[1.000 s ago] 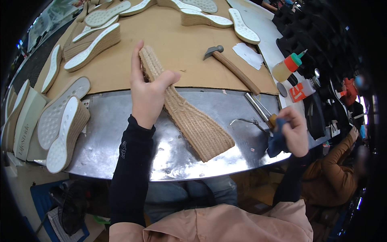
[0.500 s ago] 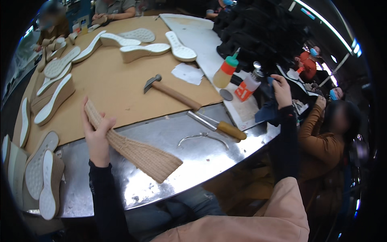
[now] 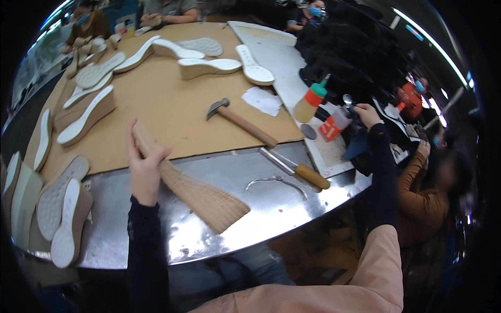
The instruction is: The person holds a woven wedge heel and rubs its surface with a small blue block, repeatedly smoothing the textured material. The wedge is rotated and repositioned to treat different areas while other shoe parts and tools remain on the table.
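Note:
My left hand [image 3: 147,169] is closed round the narrow end of a tan woven wedge sole [image 3: 203,197]; its thick end points down to the right over the metal table edge. My right hand [image 3: 368,116] is closed on a dark blue cloth [image 3: 358,143] that hangs below it, beside a clear bottle with an orange label [image 3: 332,128] and metal top. Some of the right fingers are hidden. Left of that bottle stands a squeeze bottle [image 3: 310,103] with yellowish liquid and a green cap.
A hammer [image 3: 242,123] lies on the brown board [image 3: 167,109]. Pliers [image 3: 276,180] and a wooden-handled tool [image 3: 308,173] rest on the metal tabletop [image 3: 125,208]. Several wedge soles [image 3: 88,120] line the left and far sides. A co-worker [image 3: 425,193] sits at right; black material [image 3: 355,47] is piled behind.
The view has swung slightly left, so the table's things sit further right. My right hand with the cloth has come closer to the orange-labelled bottle. My left hand keeps its hold on the wedge sole.

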